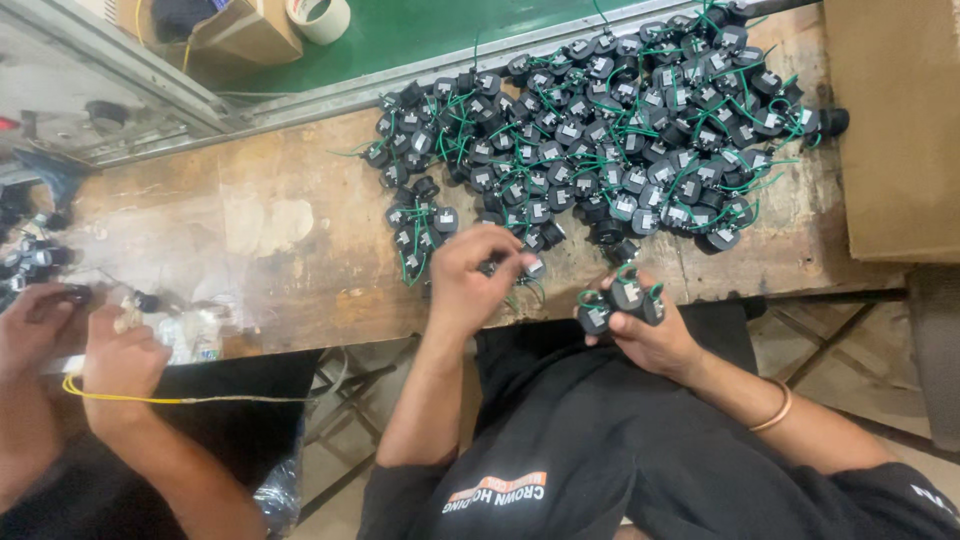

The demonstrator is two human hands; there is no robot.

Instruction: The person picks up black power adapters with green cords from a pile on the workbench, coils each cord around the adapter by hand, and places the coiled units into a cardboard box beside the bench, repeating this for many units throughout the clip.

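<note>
Worn wooden surface (300, 230), green floor beyond. Right hand (650, 335) at 6 o'clock — grip clamped on a few black round parts (622, 300) with green wires. Left hand (470, 280) pinches one part (530, 268) at the pile's edge. Big pile (620, 130) at 1 o'clock. Co-worker's hands (110, 355) at 9 o'clock.

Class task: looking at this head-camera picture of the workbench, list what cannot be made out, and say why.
- Part under the left hand: covered by its fingers.
- Labels on the black parts: too small.
- Cardboard box: cut by the right edge.
- Co-worker's hands: work blurred, partly off-frame.
</note>
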